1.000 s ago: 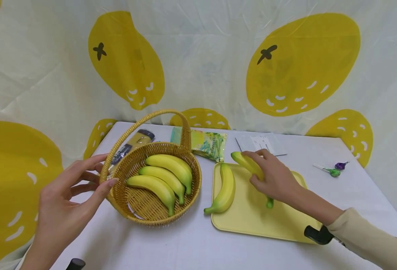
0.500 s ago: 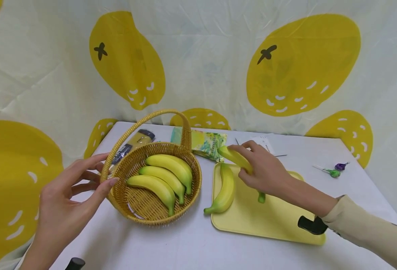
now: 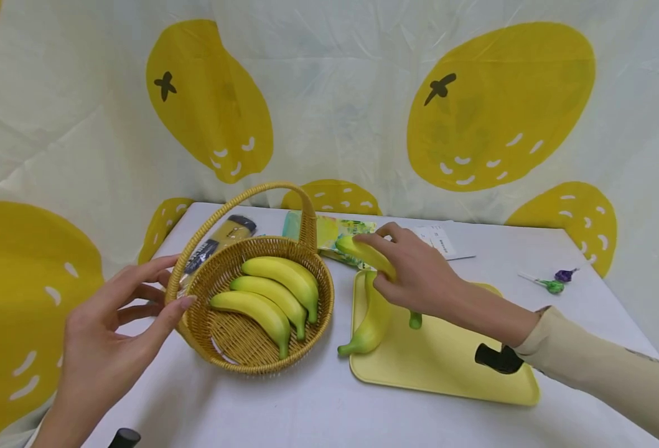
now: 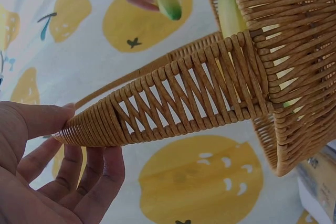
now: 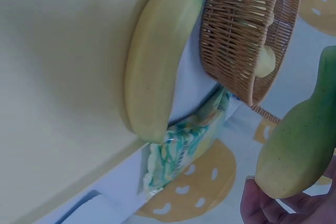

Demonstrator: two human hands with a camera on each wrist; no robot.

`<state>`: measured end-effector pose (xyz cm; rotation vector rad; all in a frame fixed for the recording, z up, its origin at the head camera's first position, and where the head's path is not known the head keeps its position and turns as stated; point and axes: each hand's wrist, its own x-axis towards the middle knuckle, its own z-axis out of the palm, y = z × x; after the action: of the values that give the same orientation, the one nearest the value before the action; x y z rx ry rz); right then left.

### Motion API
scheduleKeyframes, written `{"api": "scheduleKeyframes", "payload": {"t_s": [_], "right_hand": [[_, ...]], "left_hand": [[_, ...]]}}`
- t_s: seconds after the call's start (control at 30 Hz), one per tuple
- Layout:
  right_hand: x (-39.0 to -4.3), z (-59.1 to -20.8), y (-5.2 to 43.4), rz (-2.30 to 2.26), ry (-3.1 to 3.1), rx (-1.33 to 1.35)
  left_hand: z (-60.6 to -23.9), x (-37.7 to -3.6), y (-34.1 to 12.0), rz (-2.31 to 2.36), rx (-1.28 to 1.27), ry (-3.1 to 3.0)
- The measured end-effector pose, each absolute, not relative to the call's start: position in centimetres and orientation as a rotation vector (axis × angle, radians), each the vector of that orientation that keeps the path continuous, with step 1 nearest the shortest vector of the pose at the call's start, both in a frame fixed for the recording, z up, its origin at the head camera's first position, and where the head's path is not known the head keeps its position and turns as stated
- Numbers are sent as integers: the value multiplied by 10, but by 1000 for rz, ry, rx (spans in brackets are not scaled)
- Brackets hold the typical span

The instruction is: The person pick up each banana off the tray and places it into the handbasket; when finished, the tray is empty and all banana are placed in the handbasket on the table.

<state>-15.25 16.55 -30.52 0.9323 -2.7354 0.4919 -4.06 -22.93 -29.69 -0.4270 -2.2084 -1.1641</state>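
Observation:
A wicker basket (image 3: 234, 348) with a hoop handle (image 4: 173, 98) stands left of centre and holds three yellow bananas (image 3: 275, 292). My left hand (image 3: 111, 323) holds the basket's left rim, thumb and fingers around the weave (image 4: 84, 129). My right hand (image 3: 419, 277) grips a banana (image 3: 363, 252) lifted above the yellow tray (image 3: 452, 367), between tray and basket; its green tip (image 3: 415, 322) points down. The held banana (image 5: 299, 150) fills the right wrist view's right side. One more banana (image 3: 371, 317) lies on the tray's left edge (image 5: 157, 61).
Behind the basket lie a yellow-and-dark packet (image 3: 223, 239), a green snack bag (image 3: 329, 233) and a white sachet (image 3: 441, 239). Two lollipops (image 3: 556, 281) rest at the right. A lemon-print cloth hangs behind the white table (image 3: 307, 410).
My right hand has lifted the banana off the tray and carried it left toward the basket. The left hand and basket have not moved.

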Motion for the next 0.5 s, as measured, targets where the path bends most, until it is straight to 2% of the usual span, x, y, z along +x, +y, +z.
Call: {"api": "scheduleKeyframes", "payload": {"t_s": [0.5], "right_hand": [[-155, -298, 129, 467, -2719, 1062]], "left_hand": [[-297, -39, -230, -1147, -413, -2226]]}}
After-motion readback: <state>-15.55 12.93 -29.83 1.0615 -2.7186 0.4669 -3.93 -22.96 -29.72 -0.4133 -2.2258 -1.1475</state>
